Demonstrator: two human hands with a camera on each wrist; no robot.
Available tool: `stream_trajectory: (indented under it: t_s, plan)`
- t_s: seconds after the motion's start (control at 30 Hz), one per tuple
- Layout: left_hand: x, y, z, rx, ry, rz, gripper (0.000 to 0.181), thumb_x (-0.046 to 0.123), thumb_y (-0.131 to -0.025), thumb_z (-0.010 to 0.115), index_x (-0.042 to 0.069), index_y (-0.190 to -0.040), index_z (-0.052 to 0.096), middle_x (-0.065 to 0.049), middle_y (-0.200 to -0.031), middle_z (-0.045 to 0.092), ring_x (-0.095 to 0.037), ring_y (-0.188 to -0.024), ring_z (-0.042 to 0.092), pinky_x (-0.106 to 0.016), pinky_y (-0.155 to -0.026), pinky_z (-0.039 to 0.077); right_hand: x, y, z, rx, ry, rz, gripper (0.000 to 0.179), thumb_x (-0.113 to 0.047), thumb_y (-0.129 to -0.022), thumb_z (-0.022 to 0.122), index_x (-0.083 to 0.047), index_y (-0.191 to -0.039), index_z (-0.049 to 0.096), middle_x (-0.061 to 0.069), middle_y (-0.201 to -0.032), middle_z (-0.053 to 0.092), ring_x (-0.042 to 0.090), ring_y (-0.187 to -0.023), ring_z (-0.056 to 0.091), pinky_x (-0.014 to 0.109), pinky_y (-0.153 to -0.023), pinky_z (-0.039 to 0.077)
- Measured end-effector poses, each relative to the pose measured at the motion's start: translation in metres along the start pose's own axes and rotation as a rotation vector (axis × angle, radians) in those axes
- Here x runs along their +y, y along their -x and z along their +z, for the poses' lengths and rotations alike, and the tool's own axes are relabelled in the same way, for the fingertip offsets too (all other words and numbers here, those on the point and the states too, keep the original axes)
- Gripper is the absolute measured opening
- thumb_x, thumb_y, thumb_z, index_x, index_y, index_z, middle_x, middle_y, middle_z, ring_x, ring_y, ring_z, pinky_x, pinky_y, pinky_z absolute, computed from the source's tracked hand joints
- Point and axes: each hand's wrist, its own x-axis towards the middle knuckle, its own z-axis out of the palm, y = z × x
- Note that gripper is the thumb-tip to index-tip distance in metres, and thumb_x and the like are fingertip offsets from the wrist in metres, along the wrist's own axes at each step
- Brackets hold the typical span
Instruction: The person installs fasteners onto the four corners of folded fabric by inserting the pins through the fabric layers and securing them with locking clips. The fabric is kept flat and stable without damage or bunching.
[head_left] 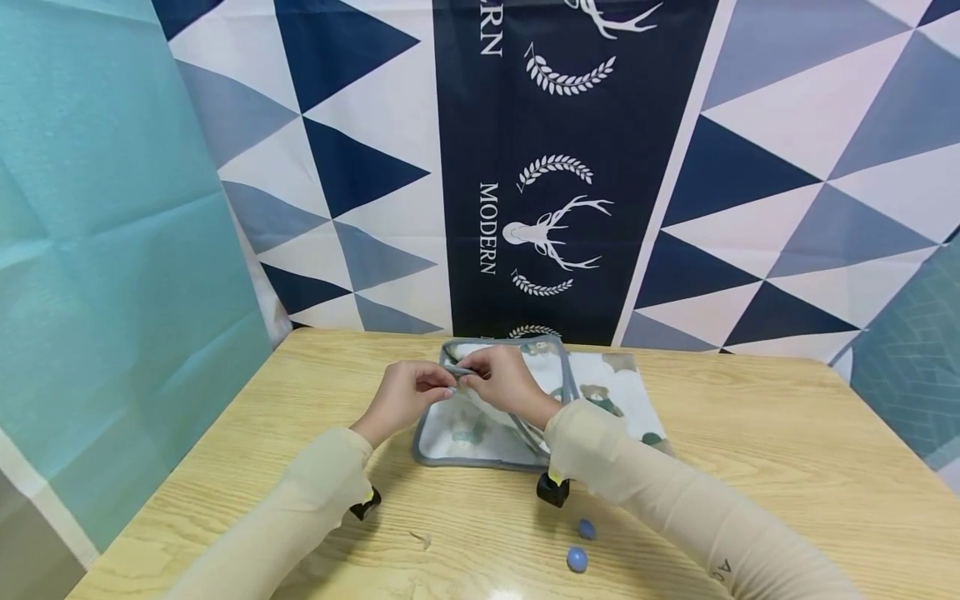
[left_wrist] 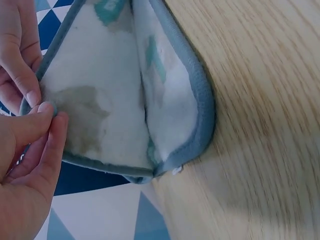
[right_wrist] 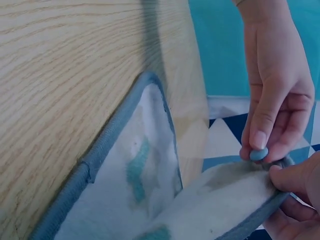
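A white cloth (head_left: pixel 480 429) with bear prints and grey-blue binding lies folded towards the back of the table. Its upper layer is lifted, so the inner side (left_wrist: pixel 95 65) shows in the left wrist view. My right hand (head_left: pixel 504 379) pinches the bound edge between thumb and fingers. Just left of it, my left hand (head_left: pixel 405 396) pinches a small rounded blue piece (right_wrist: pixel 258 154) between thumb and fingertips, right at the cloth's edge. The underside of that piece is hidden by the fingers. Both hands nearly meet at the raised corner.
Two small blue rounded pieces, one nearer (head_left: pixel 577 559) and one farther (head_left: pixel 587 529), lie on the wooden table (head_left: pixel 750 450) by the right forearm. A thin pale scrap (head_left: pixel 422 539) lies near the front. A patterned curtain (head_left: pixel 375 167) hangs behind the table.
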Motion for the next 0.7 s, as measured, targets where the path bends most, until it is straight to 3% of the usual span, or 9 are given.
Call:
stream_trajectory:
  t_s: [0.27, 0.43, 0.7]
  plan:
    - [-0.002, -0.001, 0.008, 0.112, 0.032, 0.029, 0.010, 0.003, -0.080, 0.074, 0.006, -0.089, 0.076, -0.010, -0.092, 0.076, -0.022, -0.086, 0.072, -0.027, -0.074, 0.059, -0.001, 0.003, 0.002, 0.076, 0.041, -0.014, 0.009, -0.003, -0.082, 0.071, -0.005, -0.087, 0.078, 0.009, -0.084, 0.076, 0.016, -0.076, 0.073, 0.020, -0.066, 0.057]
    - [-0.002, -0.001, 0.016, 0.140, 0.050, 0.052, 0.008, 0.003, -0.080, 0.075, 0.006, -0.087, 0.076, -0.009, -0.090, 0.076, -0.020, -0.085, 0.072, -0.022, -0.072, 0.059, 0.001, 0.006, 0.005, 0.125, 0.033, -0.002, 0.010, -0.001, -0.081, 0.070, -0.004, -0.086, 0.078, 0.010, -0.085, 0.076, 0.016, -0.074, 0.072, 0.019, -0.063, 0.056]
    - [-0.001, 0.000, 0.017, 0.219, 0.004, 0.118, 0.006, 0.003, -0.078, 0.076, 0.006, -0.083, 0.076, -0.007, -0.085, 0.076, -0.020, -0.081, 0.073, -0.025, -0.071, 0.060, 0.000, 0.010, 0.012, 0.180, -0.003, -0.008, 0.017, 0.005, -0.080, 0.063, -0.003, -0.088, 0.077, 0.010, -0.084, 0.076, 0.015, -0.067, 0.070, 0.016, -0.057, 0.053]
